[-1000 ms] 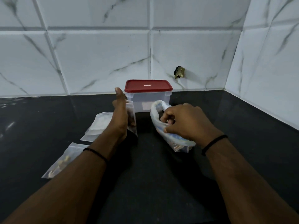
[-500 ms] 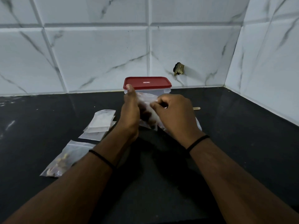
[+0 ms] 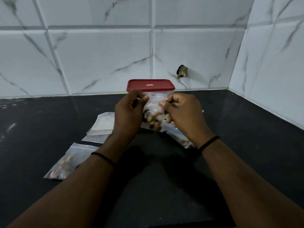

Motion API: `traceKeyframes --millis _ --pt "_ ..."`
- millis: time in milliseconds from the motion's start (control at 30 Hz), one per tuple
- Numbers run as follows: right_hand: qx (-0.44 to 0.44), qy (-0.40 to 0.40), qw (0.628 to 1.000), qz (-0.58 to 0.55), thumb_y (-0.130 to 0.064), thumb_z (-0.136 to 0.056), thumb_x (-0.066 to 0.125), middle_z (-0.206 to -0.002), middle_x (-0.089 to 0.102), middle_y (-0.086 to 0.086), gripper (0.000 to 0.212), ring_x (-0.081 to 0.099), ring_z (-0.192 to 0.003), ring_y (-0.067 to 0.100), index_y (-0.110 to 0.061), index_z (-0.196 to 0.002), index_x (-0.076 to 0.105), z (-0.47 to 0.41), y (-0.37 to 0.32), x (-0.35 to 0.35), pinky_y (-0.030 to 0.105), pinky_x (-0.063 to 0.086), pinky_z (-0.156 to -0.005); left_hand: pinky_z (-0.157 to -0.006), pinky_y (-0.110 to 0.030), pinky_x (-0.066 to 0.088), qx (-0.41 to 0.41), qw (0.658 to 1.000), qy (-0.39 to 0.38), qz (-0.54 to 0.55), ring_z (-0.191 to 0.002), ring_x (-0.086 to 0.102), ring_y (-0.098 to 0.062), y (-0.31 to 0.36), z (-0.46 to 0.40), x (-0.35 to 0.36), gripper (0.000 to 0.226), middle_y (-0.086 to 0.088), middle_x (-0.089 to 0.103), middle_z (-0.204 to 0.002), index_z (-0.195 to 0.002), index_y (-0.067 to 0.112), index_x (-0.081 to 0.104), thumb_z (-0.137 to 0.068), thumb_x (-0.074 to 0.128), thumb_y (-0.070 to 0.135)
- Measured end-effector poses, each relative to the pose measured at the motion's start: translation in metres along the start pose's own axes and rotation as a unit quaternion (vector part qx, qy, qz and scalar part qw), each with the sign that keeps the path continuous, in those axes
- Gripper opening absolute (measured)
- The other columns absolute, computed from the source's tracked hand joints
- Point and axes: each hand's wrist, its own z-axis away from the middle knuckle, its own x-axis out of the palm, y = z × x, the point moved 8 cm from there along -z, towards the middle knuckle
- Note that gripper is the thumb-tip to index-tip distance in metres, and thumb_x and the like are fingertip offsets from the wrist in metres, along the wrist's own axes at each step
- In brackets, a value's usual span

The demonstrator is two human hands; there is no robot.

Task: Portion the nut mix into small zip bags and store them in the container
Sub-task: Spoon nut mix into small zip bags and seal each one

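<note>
A small clear zip bag [image 3: 152, 112] with nuts in its bottom hangs upright between both hands. My left hand [image 3: 128, 114] pinches its top left corner and my right hand [image 3: 182, 112] pinches its top right. Behind it stands a clear container with a red lid [image 3: 150, 84], lid on. The large nut mix bag [image 3: 179, 137] lies on the counter under my right hand, mostly hidden. A filled zip bag [image 3: 65, 162] lies at the front left. A small stack of empty zip bags [image 3: 102, 125] lies left of my left hand.
The black counter [image 3: 246, 145] meets white marble-look tiled walls at the back and right, forming a corner. A small dark fitting [image 3: 182, 71] sticks out of the back wall. A tiny crumb [image 3: 202, 111] lies right of my right hand.
My right hand left the large nut mix bag, came across to the small zip bag and now grips its top edge with the left. The nuts now sit in the small bag.
</note>
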Motion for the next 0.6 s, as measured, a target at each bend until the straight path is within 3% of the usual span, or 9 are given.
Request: traceKeyframes --millis 167,267,333,433,600 --pt "0.009 0.019 1.0 -0.001 -0.026 -0.093 0.069 -0.074 0.071 -0.005 0.012 0.068 -0.068 0.013 -0.017 -0.084 0.07 -0.001 0.003 0.001 0.046 0.058 -0.07 -0.055 -0.021 0.045 0.013 1.0 0.002 -0.023 -0.059 0.049 -0.005 -0.003 -0.001 -0.001 0.009 -0.001 0.058 -0.068 -0.088 0.016 0.062 -0.098 0.062 0.017" --pt "0.022 0.026 0.999 -0.04 -0.026 -0.09 0.071 -0.08 0.073 -0.006 0.006 0.07 -0.075 0.011 -0.02 -0.087 0.072 -0.001 0.005 0.0 0.044 0.059 -0.075 -0.061 -0.028 0.047 -0.063 0.998 -0.019 -0.006 -0.063 0.054 -0.008 -0.023 -0.003 0.001 0.012 0.003 0.061 -0.07 -0.086 0.013 0.065 -0.097 0.063 0.017" --pt "0.028 0.024 0.997 -0.069 -0.026 -0.089 0.073 -0.079 0.074 -0.005 0.008 0.071 -0.075 0.012 -0.018 -0.087 0.073 -0.001 0.005 0.0 0.041 0.06 -0.076 -0.06 -0.022 0.048 -0.096 0.994 -0.04 0.023 -0.062 0.058 -0.005 -0.026 -0.001 0.005 0.011 0.001 0.066 -0.074 -0.091 0.008 0.069 -0.096 0.064 0.015" --pt "0.042 0.035 0.997 -0.058 -0.025 -0.09 0.072 -0.077 0.074 -0.005 0.012 0.07 -0.073 0.011 -0.015 -0.085 0.074 -0.003 0.009 -0.002 0.041 0.059 -0.078 -0.054 -0.013 0.047 -0.105 0.992 -0.047 0.052 -0.057 0.059 0.001 -0.021 0.002 0.007 0.015 -0.003 0.067 -0.074 -0.096 -0.001 0.071 -0.096 0.063 0.012" --pt "0.067 0.031 0.995 -0.067 -0.029 -0.091 0.071 -0.078 0.071 -0.004 0.015 0.068 -0.073 0.013 -0.015 -0.086 0.071 -0.003 0.013 -0.003 0.035 0.059 -0.074 -0.056 -0.014 0.047 -0.122 0.988 -0.049 0.076 -0.059 0.061 -0.004 -0.019 0.003 0.008 0.012 -0.002 0.068 -0.07 -0.089 0.003 0.072 -0.094 0.067 0.013"
